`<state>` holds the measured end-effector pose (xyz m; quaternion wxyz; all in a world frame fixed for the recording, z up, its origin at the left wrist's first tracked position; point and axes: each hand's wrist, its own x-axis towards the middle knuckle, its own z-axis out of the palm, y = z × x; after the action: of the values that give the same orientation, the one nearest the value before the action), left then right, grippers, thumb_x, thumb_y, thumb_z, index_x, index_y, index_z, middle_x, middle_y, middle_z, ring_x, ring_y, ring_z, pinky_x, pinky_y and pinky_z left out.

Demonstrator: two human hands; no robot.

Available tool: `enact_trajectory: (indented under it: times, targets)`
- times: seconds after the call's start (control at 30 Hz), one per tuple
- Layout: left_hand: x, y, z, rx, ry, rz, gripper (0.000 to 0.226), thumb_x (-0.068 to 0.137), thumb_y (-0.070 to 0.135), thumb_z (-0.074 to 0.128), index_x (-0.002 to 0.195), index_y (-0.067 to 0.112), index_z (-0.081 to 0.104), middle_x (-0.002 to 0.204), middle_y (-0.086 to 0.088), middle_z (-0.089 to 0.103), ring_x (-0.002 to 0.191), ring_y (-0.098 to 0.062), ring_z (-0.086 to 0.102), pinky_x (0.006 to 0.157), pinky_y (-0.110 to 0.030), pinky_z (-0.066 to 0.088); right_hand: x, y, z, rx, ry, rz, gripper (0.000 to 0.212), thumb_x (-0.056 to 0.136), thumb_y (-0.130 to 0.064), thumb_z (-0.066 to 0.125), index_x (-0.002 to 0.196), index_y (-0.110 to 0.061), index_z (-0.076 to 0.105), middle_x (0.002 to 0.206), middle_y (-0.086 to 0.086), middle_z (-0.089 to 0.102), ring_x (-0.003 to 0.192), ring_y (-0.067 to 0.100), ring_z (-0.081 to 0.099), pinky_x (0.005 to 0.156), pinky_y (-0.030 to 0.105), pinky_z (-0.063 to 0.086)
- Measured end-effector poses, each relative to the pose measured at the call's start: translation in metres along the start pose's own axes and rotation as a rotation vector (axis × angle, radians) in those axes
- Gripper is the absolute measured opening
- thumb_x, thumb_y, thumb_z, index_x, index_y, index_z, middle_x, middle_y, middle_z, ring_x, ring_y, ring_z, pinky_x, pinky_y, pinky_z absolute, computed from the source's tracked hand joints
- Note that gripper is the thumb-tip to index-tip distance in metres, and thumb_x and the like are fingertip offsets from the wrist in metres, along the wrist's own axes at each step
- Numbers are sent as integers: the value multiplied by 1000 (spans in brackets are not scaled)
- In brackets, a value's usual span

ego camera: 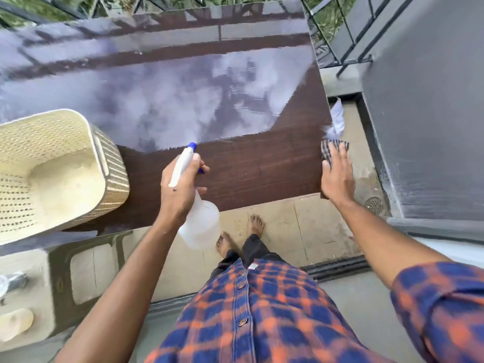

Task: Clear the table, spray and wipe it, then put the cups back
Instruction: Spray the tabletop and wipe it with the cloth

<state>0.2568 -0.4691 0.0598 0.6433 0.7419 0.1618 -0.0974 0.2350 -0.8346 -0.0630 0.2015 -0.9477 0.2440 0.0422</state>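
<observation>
A dark brown glossy table (256, 169) fills the middle of the head view, reflecting sky. My left hand (180, 184) grips a white spray bottle (201, 226) with a blue nozzle aimed over the tabletop; a faint mist hangs just beyond the nozzle. My right hand (337, 176) rests flat at the table's right edge, pressing a checked cloth (330, 150) under the fingers. No cups are clearly visible.
A cream perforated plastic basket (55, 176) stands on the table's left end. A grey plastic chair (86, 271) sits below it at the lower left. A grey wall (429, 108) and a floor drain (374, 204) lie to the right. Railings run behind the table.
</observation>
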Motion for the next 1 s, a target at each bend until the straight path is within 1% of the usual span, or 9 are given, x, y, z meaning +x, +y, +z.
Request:
enact_trajectory:
  times: [0.13,0.33,0.47,0.53,0.67,0.73,0.87,0.93,1.0]
  targets:
    - [-1,3,15,-6,-48,-7,30,100,34,54,95,8,67,90,-8,70,93,-15,69,56,-30,54,-19,-32,24,-31,51,37,56,104,-24,40,158,-22,26,168,9,16,153,35,17,123,47,20]
    - [0,10,25,-4,-83,-11,30,100,34,54,92,9,67,88,-5,70,92,-13,69,57,-32,56,-78,-56,42,-72,-135,-417,53,105,-32,39,157,-34,26,167,-3,19,154,24,16,122,47,13]
    - [5,12,18,-4,-46,-19,27,103,31,53,90,12,67,88,-6,70,92,-15,70,55,-29,54,-24,-28,19,-30,-37,-144,54,106,-35,40,159,-30,25,168,0,12,155,25,12,124,49,10]
    - [8,12,13,6,-16,-25,26,103,31,53,87,16,67,89,-6,71,92,-15,71,55,-28,53,11,-19,8,-4,-9,-40,54,106,-32,40,159,-28,26,169,4,11,155,29,12,124,52,15]
    - [16,14,9,6,75,-64,26,103,32,53,85,18,67,89,-4,71,91,-12,70,56,-29,55,59,-58,13,-31,-1,-57,55,102,-25,45,156,-22,32,167,9,17,153,35,17,121,54,20]
    - [21,17,9,7,109,-92,27,103,31,53,87,14,67,88,-3,71,88,-7,70,57,-30,55,52,-98,26,-98,-40,-191,56,101,-25,47,155,-21,33,166,12,20,151,38,21,119,55,24]
    - [33,24,15,48,119,-90,35,105,28,51,98,-3,66,89,-4,70,83,-2,67,57,-31,56,-9,-161,68,-121,-168,-670,58,98,-30,51,154,-25,37,165,8,26,149,35,28,117,53,27]
    - [40,27,18,42,132,-93,34,104,28,52,97,-2,66,89,-6,70,85,-5,68,58,-32,56,-39,-160,77,-110,-265,-898,57,97,-32,52,153,-30,39,164,4,29,149,30,28,117,52,27]
    - [46,31,18,32,144,-96,30,104,29,52,95,5,67,89,-6,71,87,-8,69,58,-33,56,-41,-133,71,-80,-278,-978,55,97,-35,54,151,-34,41,163,0,32,149,26,30,118,50,25]
